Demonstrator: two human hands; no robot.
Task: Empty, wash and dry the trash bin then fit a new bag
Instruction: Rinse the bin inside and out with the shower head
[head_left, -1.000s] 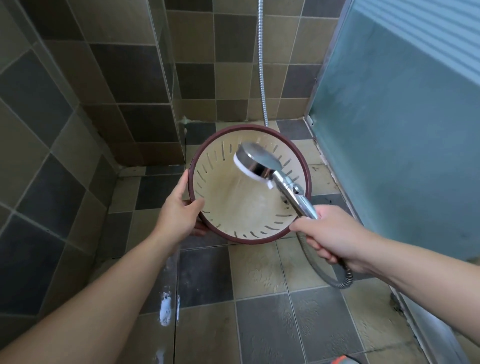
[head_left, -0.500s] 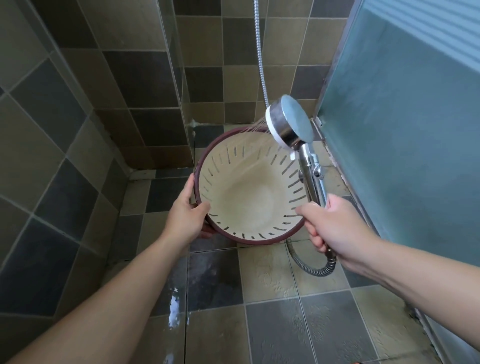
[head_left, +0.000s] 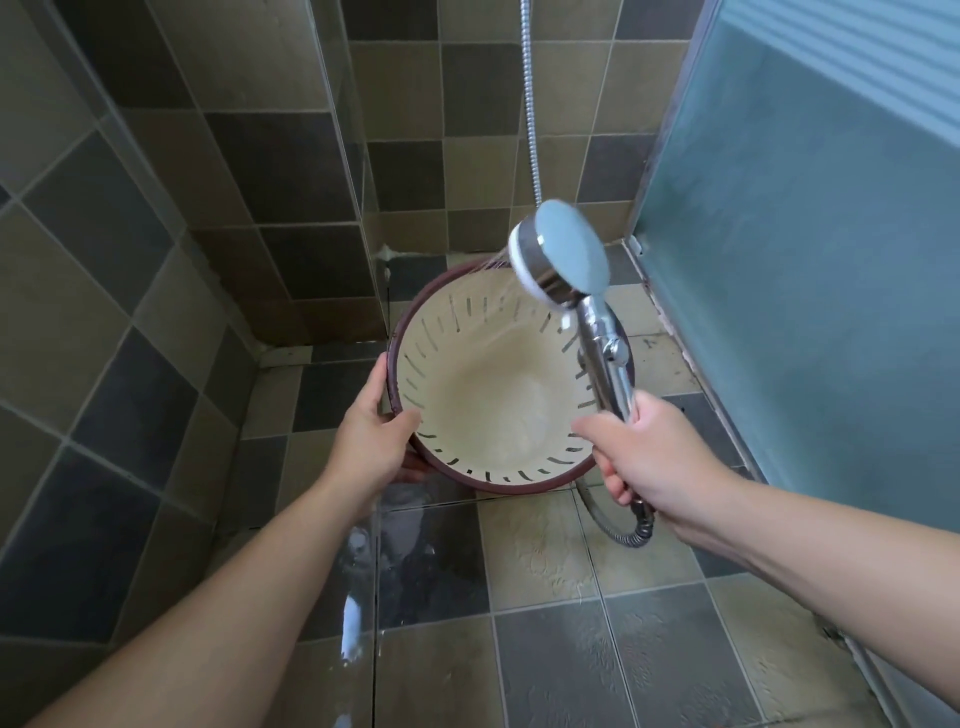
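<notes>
The trash bin (head_left: 488, 400) is round, cream inside with slots near the top and a dark red rim. It is tilted with its mouth toward me, low over the shower floor. My left hand (head_left: 371, 436) grips its left rim, thumb inside. My right hand (head_left: 644, 452) holds the handle of a chrome shower head (head_left: 563, 262), raised at the bin's upper right rim. Water sprays from it leftward into the bin's far wall.
Tiled walls (head_left: 182, 208) close in on the left and behind. A frosted glass door (head_left: 810, 260) stands on the right. The metal hose (head_left: 530, 104) hangs from above and loops under my right hand. The floor tiles (head_left: 431, 561) are wet.
The shower head has risen from inside the bin to its upper right rim and turned to spray sideways. My left hand kept its grip on the rim.
</notes>
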